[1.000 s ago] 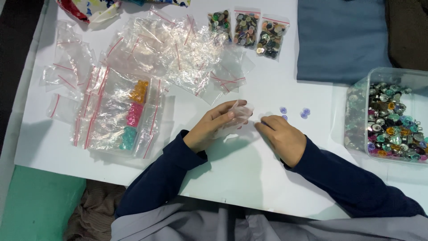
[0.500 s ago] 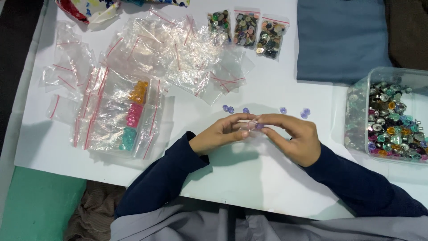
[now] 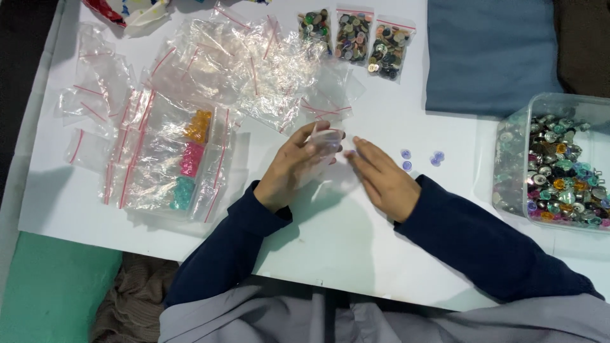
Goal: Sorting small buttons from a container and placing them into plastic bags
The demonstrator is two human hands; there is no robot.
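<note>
Left hand (image 3: 295, 166): fingers pinch a small clear bag (image 3: 325, 141), held just above the white worktop (image 3: 330, 254) near its centre. Right hand (image 3: 381, 179): lies flat on the worktop beside the bag, fingers straight and close together, holding nothing. Loose purple buttons (image 3: 406, 159) lie just right of the right hand. A heap of empty clear bags (image 3: 241, 63) lies beyond the left hand. Three filled button bags (image 3: 356, 41) rest at the far edge. A clear tub of mixed buttons (image 3: 559, 166) stands at far right
</note>
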